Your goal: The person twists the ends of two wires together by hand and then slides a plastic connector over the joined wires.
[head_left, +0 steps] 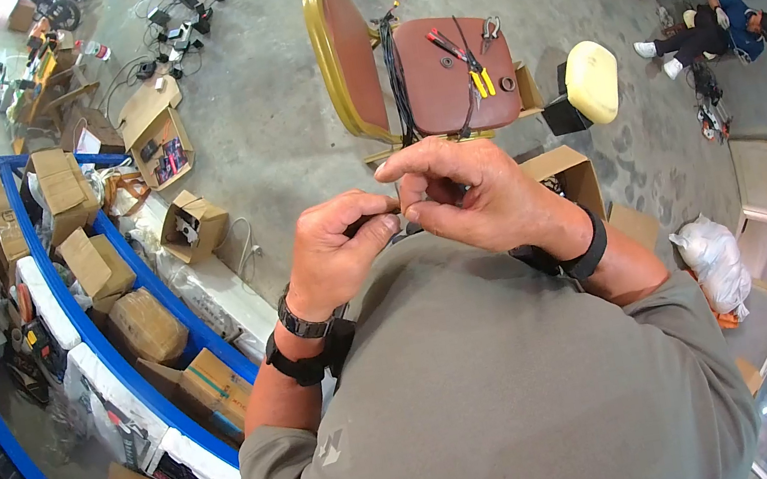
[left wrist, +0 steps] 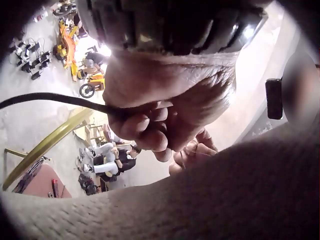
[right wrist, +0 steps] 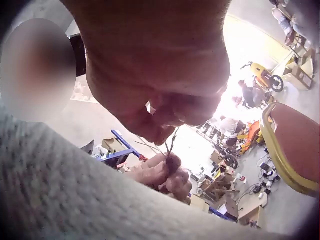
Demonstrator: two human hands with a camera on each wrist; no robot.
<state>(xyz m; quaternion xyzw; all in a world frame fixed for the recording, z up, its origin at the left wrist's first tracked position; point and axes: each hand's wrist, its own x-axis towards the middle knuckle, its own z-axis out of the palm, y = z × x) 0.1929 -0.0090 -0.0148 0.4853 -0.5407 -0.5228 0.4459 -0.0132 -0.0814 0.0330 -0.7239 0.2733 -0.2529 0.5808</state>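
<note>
Floor (head_left: 258, 68) below, cable (left wrist: 50, 96) through left grip (head_left: 333, 250)

Workshop, seemingly doubling as storeroom. Blue-framed shelving (head_left: 110, 351) is holding cardboard boxes (head_left: 147, 325); open carton (head_left: 146, 105) is sitting on concrete floor (head_left: 260, 47). Pliers (head_left: 488, 35) and yellow-handled wire strippers (head_left: 483, 83) are lying on padded chair seat (head_left: 430, 105). Black corded units (head_left: 158, 17) are littering floor; yellow motorbike (right wrist: 260, 73) is standing in background.

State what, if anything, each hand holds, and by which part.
The left hand pinches a black cable near its forked end; whether the right hand grips it is unclear.
</note>
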